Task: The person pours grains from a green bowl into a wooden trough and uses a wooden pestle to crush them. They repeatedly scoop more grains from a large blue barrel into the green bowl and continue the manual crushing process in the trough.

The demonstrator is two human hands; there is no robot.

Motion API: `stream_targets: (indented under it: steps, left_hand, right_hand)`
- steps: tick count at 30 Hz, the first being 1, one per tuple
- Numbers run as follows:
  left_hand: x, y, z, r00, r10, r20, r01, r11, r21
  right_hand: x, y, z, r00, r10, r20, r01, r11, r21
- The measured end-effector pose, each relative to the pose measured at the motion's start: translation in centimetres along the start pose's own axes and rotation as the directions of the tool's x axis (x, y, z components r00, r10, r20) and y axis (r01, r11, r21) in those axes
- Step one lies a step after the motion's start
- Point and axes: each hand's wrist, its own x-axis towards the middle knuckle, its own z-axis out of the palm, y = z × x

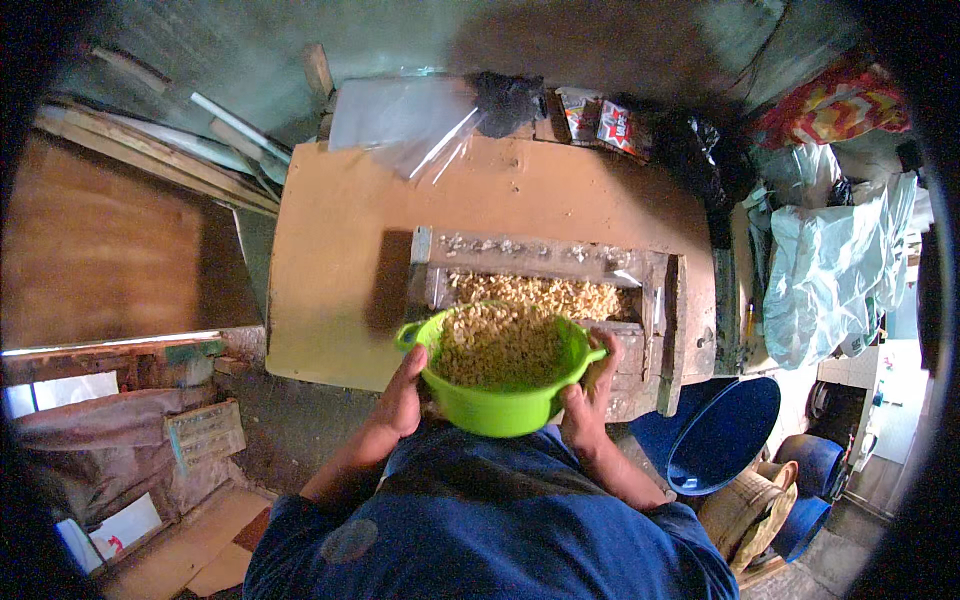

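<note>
Both my hands grip a lime-green plastic basin (487, 412) held up in front of my torso. My left hand (401, 397) presses its left side, just below one loop handle. On the other side, my right hand (589, 401) wraps the rim near the second handle. Inside lie pale, small food pieces (499, 349), perhaps puffed grain or popcorn; the exact kind is hard to tell. Just beyond the basin is a wooden frame box (517, 251) holding more of these pieces (540, 295), its near part hidden by the basin.
The box rests on a tan wooden tabletop (322, 262). Clear plastic sheets (405, 112), a black bag (510, 105) and printed packets (615, 126) lie along its back. At right are a white plastic bag (832, 262), a large blue tub (724, 435) and a sack (750, 510).
</note>
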Motion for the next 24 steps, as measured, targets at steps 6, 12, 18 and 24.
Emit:
stream_targets:
  steps: [6, 12, 18, 24]
  left_hand:
    - [-0.7, 2.2, -0.1, 0.999, -0.021, -0.025, 0.021, 1.0, 0.001]
    - [0.3, 1.6, -1.7, 0.999, -0.052, 0.013, 0.052, 0.999, 0.01]
    - [0.8, 1.6, -1.1, 0.993, -0.116, -0.012, 0.116, 0.993, -0.001]
    - [2.0, -0.6, -1.2, 0.982, -0.13, 0.134, 0.152, 0.974, -0.169]
  right_hand:
    - [0.9, -1.2, 1.5, 0.997, -0.003, 0.081, 0.007, 0.999, -0.048]
    - [-0.1, -1.1, 2.7, 0.998, 0.03, 0.047, -0.034, 0.996, 0.086]
    - [0.2, -0.8, 1.8, 0.997, 0.065, 0.036, -0.064, 0.998, -0.013]
    - [-0.8, -0.2, 0.0, 0.996, -0.063, -0.059, 0.067, 0.996, 0.061]
